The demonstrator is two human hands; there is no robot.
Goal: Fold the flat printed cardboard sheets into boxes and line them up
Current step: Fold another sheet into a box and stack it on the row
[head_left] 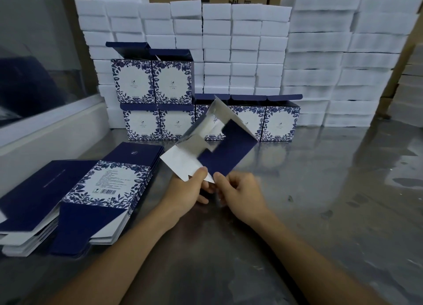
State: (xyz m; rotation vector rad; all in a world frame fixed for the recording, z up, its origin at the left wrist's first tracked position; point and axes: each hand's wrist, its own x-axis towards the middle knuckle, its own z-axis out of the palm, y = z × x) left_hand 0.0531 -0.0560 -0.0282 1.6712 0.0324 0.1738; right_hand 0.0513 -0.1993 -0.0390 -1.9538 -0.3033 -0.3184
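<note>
1. Head view, work piece: I see one partly opened cardboard sheet (212,144) raised above the metal table (320,190), tilted up and away from me. Its white inner face and dark blue outer panels both show; motion blur hides the finer flap detail. Its near lower edge sits directly at the fingertips of both hands.

2. Left hand (192,190): pinched closed on the white lower flap of the sheet, thumb on top, fingers curled beneath. The forearm enters from the lower left and angles up toward the centre.

3. Right hand (238,190): closed on the sheet just beside the left hand, thumb tip pressed against the blue panel's lower corner. The remaining fingers curl under; I cannot tell how many touch the card. The forearm enters from the lower right.

4. Stock: a stack of flat sheets (91,194) lies on the table to the left of the left hand, near but apart from it, floral panel and barcode facing up.

5. Finished work: folded boxes (280,123) stand in a row at the table's far side, beyond the raised sheet, lids open. Two further boxes (152,82) sit on top of the row's left end.

6. Background: white foam blocks (240,52) are stacked behind the boxes.
</note>
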